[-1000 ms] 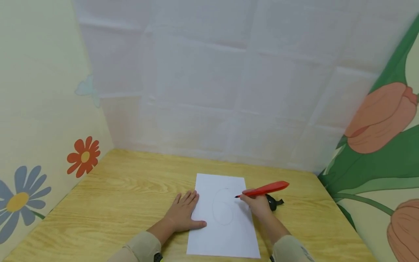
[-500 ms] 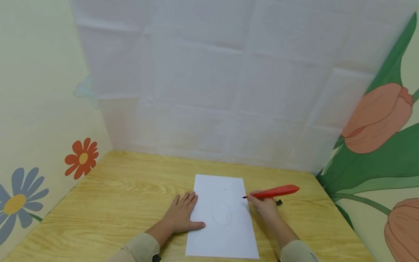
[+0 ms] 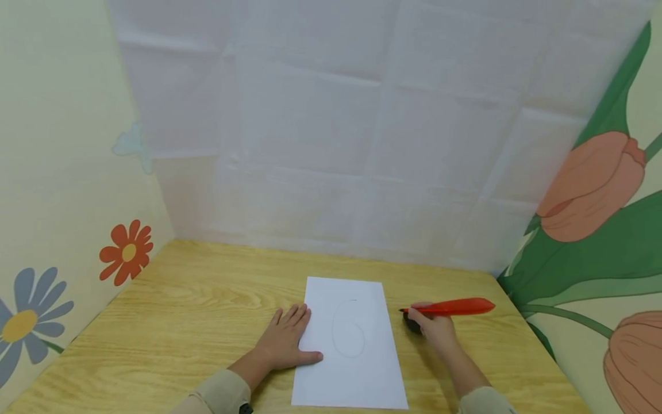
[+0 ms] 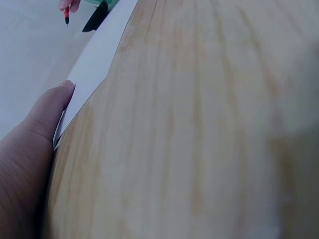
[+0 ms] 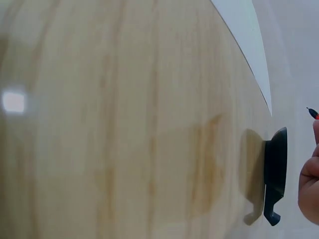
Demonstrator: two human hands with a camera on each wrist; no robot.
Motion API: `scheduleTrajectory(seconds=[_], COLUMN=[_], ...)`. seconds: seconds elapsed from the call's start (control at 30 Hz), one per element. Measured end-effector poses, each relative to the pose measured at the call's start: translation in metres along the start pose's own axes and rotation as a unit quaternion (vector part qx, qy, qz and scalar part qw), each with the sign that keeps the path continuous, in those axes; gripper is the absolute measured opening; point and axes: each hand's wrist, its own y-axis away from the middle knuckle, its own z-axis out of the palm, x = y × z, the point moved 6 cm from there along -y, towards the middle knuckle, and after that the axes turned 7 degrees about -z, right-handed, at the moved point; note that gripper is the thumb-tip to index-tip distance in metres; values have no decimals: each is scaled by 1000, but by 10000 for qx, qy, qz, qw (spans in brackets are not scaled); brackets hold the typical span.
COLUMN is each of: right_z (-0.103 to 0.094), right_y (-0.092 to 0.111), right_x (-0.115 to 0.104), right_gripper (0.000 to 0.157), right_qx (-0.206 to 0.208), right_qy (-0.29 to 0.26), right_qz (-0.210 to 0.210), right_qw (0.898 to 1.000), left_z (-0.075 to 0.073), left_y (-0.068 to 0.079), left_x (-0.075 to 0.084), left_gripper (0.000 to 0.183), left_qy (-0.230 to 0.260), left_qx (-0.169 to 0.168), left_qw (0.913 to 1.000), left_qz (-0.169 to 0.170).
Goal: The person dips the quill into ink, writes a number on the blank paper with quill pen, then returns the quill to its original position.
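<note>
In the head view a white sheet of paper (image 3: 351, 376) lies on the table with a thin curl resembling a 6 on it. My left hand (image 3: 284, 340) rests spread on the sheet's left edge, thumb on the paper; its thumb (image 4: 47, 109) also shows in the left wrist view. Right of the sheet, my right hand (image 3: 437, 329) pinches a red feather-shaped pen (image 3: 460, 306), its dark tip pointing left, off the paper. Partly hidden below the right hand is a small black bowl-like object (image 3: 412, 323); the right wrist view shows this black object (image 5: 275, 172) with a short hooked end.
The wood-grain table (image 3: 233, 282) reaches back to a creased white sheet (image 3: 310, 126) hung behind it. Flower-printed panels stand along both sides, with a tulip print (image 3: 589, 187) on the right.
My right hand has moved right with the pen, off the paper to above the black object. The left hand stays on the sheet. The view has shifted slightly.
</note>
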Motion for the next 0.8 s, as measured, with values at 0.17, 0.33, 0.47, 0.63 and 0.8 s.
scheduleTrajectory(seconds=[0.17,0.33,0.47,0.63,0.8], right_z=[-8,-12,-13,-14,-13], right_y=[0,2,4,7,12], right_x=[1,3,3,-2,-16], right_gripper=[32,30,30,31,34], right_qx=[54,-38,-124,-175,-277], right_qy=[-25,-251,-275,-214,-202], right_qz=[-68,123,178,14,-470], right_qw=[10000,9996,9994,9996,9983], left_z=[-1,-3,-1,5,8], left_y=[1,2,1,-2,-5], left_x=[1,2,1,-3,-6], left_gripper=[110,110,110,112,112], left_qy=[-5,33,41,-7,8], left_qx=[-5,-16,2,-33,37], left_qw=[10000,10000,10000,10000,10000], left_qz=[-10,-5,28,35,42])
